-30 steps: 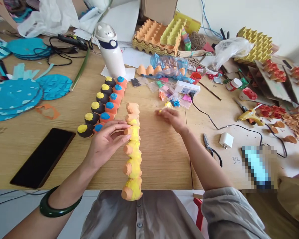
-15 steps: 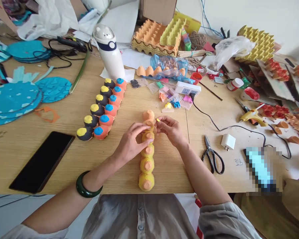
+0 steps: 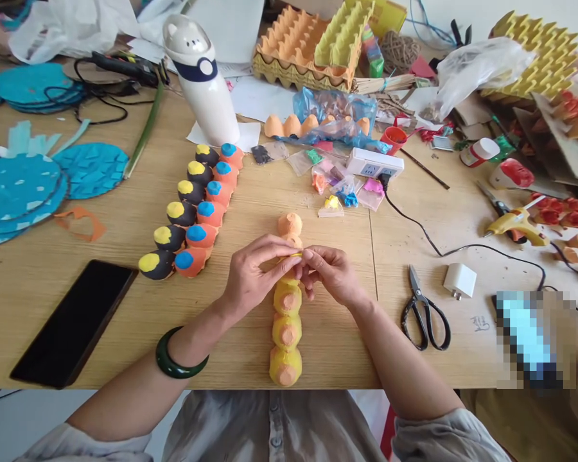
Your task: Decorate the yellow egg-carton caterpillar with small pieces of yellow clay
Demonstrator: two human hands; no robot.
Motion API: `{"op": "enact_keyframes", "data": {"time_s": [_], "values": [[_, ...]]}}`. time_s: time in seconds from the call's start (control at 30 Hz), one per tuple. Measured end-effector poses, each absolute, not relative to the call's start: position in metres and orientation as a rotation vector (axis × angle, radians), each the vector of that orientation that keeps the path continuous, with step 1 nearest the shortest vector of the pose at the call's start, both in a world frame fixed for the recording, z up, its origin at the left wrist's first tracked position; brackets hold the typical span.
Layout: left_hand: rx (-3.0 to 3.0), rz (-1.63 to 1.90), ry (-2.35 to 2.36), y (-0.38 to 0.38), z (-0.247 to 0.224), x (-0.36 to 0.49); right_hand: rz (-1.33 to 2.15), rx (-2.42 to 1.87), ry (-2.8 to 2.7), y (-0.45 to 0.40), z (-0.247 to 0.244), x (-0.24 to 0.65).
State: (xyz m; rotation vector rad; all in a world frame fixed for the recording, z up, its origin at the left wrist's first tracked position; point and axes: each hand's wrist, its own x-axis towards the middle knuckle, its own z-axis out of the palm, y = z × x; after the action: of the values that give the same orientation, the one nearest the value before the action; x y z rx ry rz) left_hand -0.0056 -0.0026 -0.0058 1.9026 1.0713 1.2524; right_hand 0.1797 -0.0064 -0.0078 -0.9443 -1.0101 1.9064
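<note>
A strip of egg-carton cups [image 3: 288,333] stands lengthwise in front of me. Its nearer cups are coated in yellow clay with bare orange tips; the far end cup is plain orange. Over its far half, my left hand [image 3: 256,268] and my right hand [image 3: 333,274] meet, fingertips closed on a small bit of yellow clay [image 3: 297,255]. My fingers hide some of the middle cups. To the left lie a strip of black cups with yellow tops [image 3: 176,218] and, against it, a strip of orange-red cups with blue tops [image 3: 207,215].
Behind the strip are clay packets [image 3: 331,204] and a white power strip [image 3: 376,165]. Scissors [image 3: 421,311], a charger plug [image 3: 460,281] and a yellow glue gun [image 3: 517,226] lie right. A dark tablet [image 3: 74,324] lies left; a white bottle [image 3: 205,90] stands behind.
My right hand has brought the bit of yellow clay left to my left fingertips, and both hands now pinch it above the strip. The view has shifted slightly.
</note>
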Motion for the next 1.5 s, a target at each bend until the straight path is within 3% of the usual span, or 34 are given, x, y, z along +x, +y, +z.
{"op": "enact_keyframes", "data": {"time_s": [1.5], "values": [[1.833,1.322,1.068,-0.014,-0.008,-0.010,1.883,-0.902,-0.893,-0.018,-0.003,0.171]]}}
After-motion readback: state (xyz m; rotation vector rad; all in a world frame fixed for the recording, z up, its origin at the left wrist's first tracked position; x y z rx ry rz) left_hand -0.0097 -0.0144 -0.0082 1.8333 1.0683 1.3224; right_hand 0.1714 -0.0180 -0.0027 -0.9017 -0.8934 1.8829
